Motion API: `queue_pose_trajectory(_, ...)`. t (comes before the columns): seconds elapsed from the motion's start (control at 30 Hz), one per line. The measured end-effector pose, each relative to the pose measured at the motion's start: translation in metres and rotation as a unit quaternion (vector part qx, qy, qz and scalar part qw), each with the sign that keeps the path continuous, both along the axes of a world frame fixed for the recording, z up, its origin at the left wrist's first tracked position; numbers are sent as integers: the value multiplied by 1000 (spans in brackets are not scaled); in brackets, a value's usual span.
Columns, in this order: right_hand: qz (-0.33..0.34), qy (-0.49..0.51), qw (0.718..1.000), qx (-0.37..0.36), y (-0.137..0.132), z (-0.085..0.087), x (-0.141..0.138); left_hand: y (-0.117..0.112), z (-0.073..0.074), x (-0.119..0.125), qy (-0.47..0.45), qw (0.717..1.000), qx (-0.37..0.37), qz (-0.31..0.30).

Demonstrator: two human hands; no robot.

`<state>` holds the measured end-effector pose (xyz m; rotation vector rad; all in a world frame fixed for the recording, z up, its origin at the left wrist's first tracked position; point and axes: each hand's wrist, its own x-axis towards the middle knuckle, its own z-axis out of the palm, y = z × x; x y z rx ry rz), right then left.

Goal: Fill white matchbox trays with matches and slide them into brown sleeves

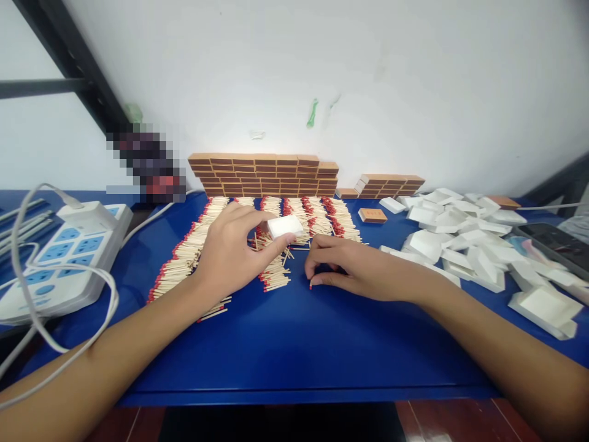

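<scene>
My left hand (pixel 234 248) grips a small white matchbox tray (pixel 285 226) between thumb and fingers, just above the rows of red-tipped matches (pixel 193 252) laid out on the blue table (pixel 294 344). My right hand (pixel 350 267) rests on the table to the right of the matches. Its fingers are curled and pinch a few matches, whose red tips show near the fingertips. More rows of matches (pixel 322 215) lie behind both hands.
Stacks of brown matchbox sleeves (pixel 264 175) stand against the wall, a smaller stack (pixel 391 184) to their right. A heap of white trays (pixel 473 242) covers the right side. A phone (pixel 552 242) lies far right. A power strip (pixel 64 258) with cables sits at left.
</scene>
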<state>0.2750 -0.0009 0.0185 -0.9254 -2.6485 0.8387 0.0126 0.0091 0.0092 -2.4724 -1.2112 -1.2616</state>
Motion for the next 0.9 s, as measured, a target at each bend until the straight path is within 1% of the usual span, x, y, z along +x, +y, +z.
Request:
queue_pose_trajectory(0.1, -17, -21, 1000, -9, 3, 2, 4, 1, -2, -1, 6, 1000, -5, -8)
queue_pose_trajectory(0.17, -33, -14, 999, -6, 5, 1, 6, 2, -2, -1, 8, 1000, -7, -9)
queue_pose_trajectory(0.33, -64, 11, 996, 57, 19, -8, 13, 2, -2, -1, 7, 1000, -15, -3)
queue_pose_trajectory(0.5, -58, -3, 995, 81, 28, -14, 17, 0, -1, 0, 7, 1000, -24, -8)
queue_pose_trajectory(0.67, -70, -9, 994, 88, 27, -13, 17, 0, -2, 0, 11, 1000, -23, -11)
queue_pose_trajectory(0.9, -60, 6, 993, 102, 29, -13, 18, -1, 0, 0, 14, 999, -34, -7)
